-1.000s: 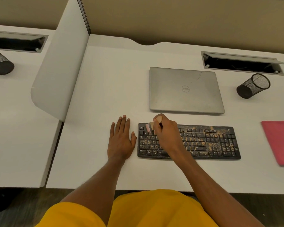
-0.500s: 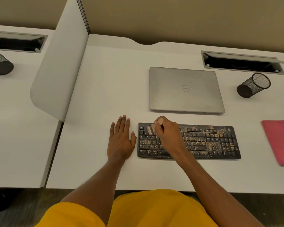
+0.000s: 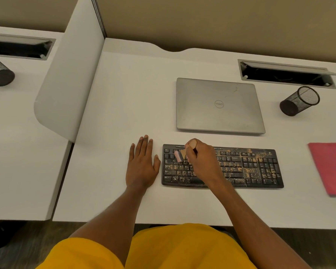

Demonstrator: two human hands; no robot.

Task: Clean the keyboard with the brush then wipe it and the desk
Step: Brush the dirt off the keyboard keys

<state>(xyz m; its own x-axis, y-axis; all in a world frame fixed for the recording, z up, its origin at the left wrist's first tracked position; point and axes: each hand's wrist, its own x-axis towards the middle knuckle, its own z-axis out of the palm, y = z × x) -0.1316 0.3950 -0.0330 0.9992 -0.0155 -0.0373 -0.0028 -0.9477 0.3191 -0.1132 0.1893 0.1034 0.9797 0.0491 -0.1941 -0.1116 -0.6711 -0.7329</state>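
The right hand, gripping the brush, has edged down the keyboard; the left hand stays spread on the tabletop.

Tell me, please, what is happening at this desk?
A person is brushing a dirty keyboard. The right hand grips a small brush over the keyboard's left end, while the left hand rests flat on the desk beside it. Brown dirt covers most keys. A pink cloth lies to the right, untouched, and a closed laptop sits behind the keyboard.
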